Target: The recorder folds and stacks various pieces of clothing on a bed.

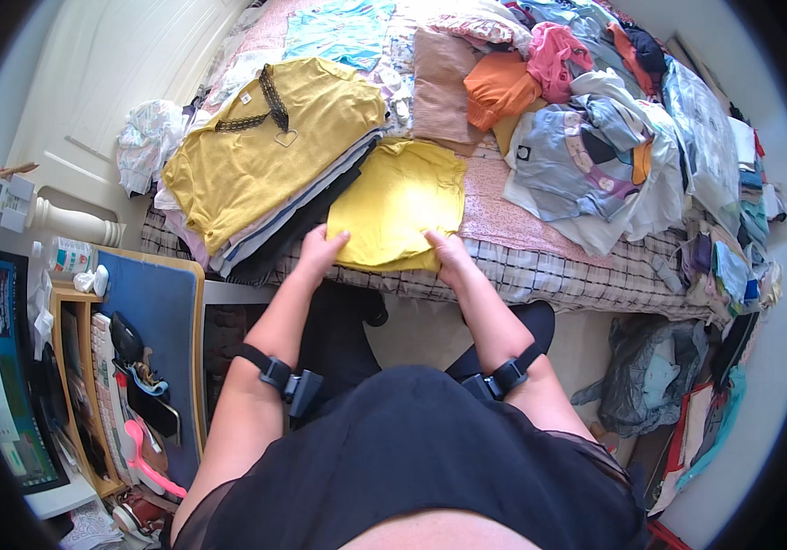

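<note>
The yellow cloth (400,197) lies at 12 o'clock from the centre of the view, on the near edge of the bed (540,264). My left grip (322,249) is at its 7 o'clock corner, closed on the fabric with the thumb on the upper face. My right grip (449,254) is at its 5 o'clock corner, likewise closed on the edge, thumb on top. Both grips are narrow pinches, set apart across the near side of the cloth.

Hidden parts: the fingers beneath each thumb are mostly out of sight, and the underside of the cloth cannot be seen. Strong light washes out its middle. The far left edge meets the stack of clothes (276,225) at 10 to 11 o'clock; I cannot tell whether it tucks under. The screen (4,367) at 8 to 9 o'clock is cut off by the dark rim.

Orientation: the cloth lies flat and folded, almost as wide as it is long. Its slightly longer axis runs from 7 toward 1 o'clock. Collar or hem end: cannot be determined.

Adjacent items: a mustard top (274,156) with a black lace neckline covers the stack; a brown cloth (444,87) lies beyond, near 12 to 1 o'clock; a grey-blue garment (554,165) lies at 2 o'clock.
</note>
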`<state>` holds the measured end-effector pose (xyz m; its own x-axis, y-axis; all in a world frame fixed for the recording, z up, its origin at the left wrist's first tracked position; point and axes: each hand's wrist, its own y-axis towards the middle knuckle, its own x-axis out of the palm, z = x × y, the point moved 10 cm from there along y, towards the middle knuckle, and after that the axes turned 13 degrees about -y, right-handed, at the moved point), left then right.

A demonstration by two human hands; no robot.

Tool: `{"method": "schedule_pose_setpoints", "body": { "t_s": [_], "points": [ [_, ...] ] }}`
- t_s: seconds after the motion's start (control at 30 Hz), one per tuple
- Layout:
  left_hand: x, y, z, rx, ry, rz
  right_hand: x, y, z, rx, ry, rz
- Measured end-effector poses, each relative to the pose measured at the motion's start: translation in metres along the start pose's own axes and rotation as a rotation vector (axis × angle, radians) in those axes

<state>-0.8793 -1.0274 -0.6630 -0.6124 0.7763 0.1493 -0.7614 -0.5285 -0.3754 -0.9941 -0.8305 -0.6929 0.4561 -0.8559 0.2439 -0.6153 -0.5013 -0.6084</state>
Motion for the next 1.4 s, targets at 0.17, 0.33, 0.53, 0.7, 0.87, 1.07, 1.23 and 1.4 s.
{"method": "schedule_pose_setpoints", "body": {
  "t_s": [0.17, 0.33, 0.53, 0.7, 0.87, 1.07, 1.23, 1.4],
  "points": [
    [0.040, -0.051, 0.089, -0.067, -0.375, -0.275, 0.011, -0.083, -0.086, -0.108, 0.270, -0.269],
    [0.090, -0.082, 0.138, -0.025, -0.428, -0.395, -0.002, -0.142, -0.129, -0.231, 0.327, -0.331],
    [0.127, -0.066, 0.158, 0.057, -0.425, -0.357, -0.040, -0.148, -0.162, -0.398, 0.243, -0.216],
    [0.129, -0.059, 0.161, 0.115, -0.366, -0.342, -0.049, -0.139, -0.161, -0.430, 0.205, -0.150],
    [0.099, -0.036, 0.066, -0.029, -0.151, -0.195, -0.070, -0.097, -0.078, -0.261, 0.141, -0.056],
    [0.031, 0.001, 0.055, 0.238, 0.587, 0.020, -0.136, -0.048, 0.037, 0.224, -0.399, 0.184],
    [-0.041, 0.037, 0.211, 0.516, 0.756, 0.249, -0.199, -0.028, -0.037, -0.360, -0.309, 0.696],
    [-0.125, 0.061, 0.282, 0.464, 1.293, 0.555, -0.155, 0.008, -0.030, -0.286, -0.305, 0.408]
  ]
}}
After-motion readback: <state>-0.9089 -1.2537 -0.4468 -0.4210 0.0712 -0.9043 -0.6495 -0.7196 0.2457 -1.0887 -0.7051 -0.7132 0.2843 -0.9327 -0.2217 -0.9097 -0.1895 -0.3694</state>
